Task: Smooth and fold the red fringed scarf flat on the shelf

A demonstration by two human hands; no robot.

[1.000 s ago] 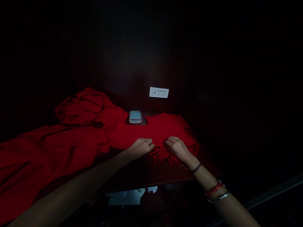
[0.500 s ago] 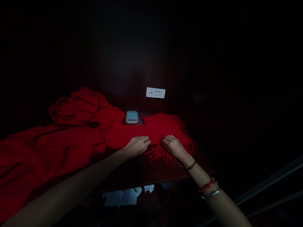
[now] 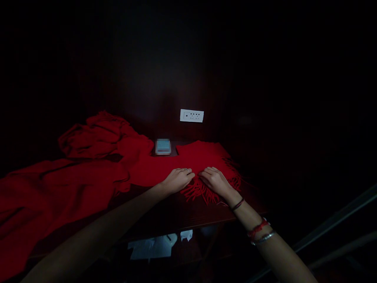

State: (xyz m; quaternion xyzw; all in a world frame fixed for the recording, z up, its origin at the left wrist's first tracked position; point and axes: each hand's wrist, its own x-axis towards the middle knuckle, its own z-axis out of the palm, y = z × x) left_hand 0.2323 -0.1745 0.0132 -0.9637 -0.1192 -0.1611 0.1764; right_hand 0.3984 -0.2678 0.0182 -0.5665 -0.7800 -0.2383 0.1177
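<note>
A red fringed scarf [image 3: 200,154] lies across a dark wooden surface, its right end doubled over and its tassels [image 3: 200,192] hanging toward me. My left hand [image 3: 179,179] is closed on the scarf's near edge, a ring on one finger. Just to its right, my right hand [image 3: 215,180] pinches the cloth above the tassels, fingertips bent down into it. A small gap separates the two hands. Leftward the scarf runs into a crumpled heap of red cloth [image 3: 97,137] and a loose spread [image 3: 59,192] that drops over the front edge.
A small pale-blue boxy item [image 3: 163,146], blurred out, stands behind the scarf. On the dark back wall sits a white socket plate [image 3: 191,115]. Below the surface are white papers [image 3: 151,247] on a lower shelf. Pale rails [image 3: 338,220] cross the lower right.
My left hand has slid right along the scarf's near edge, closer to my right hand. The right hand stays at the same spot on the cloth.
</note>
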